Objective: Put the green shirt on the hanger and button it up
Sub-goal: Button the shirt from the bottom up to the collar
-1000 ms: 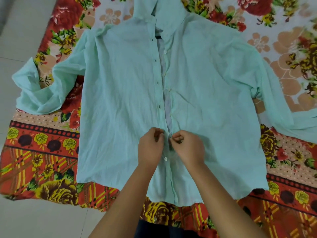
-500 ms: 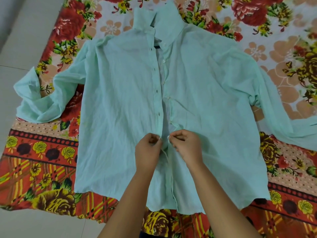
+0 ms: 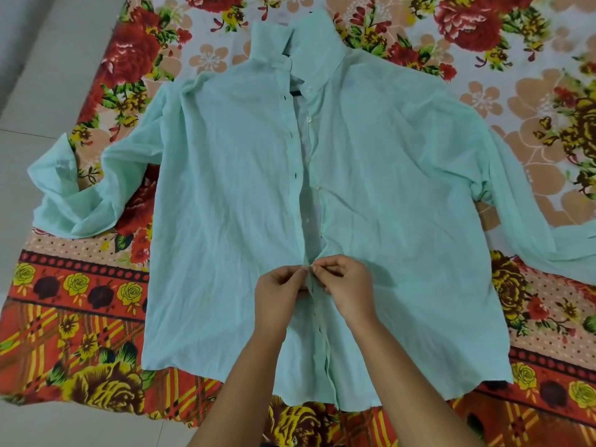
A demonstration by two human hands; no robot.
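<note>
Lying front-up on the floral sheet (image 3: 80,317), the green shirt (image 3: 225,221) looks thin, light and limp, so it is best gripped right at the placket edges. The left hand (image 3: 279,296) and right hand (image 3: 346,291) each pinch one front edge low on the placket, fingertips nearly touching.

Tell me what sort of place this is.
Probably a room in a home, not a workshop: a floral sheet is spread over pale floor tiles, and a green shirt lies flat on it for buttoning.
</note>
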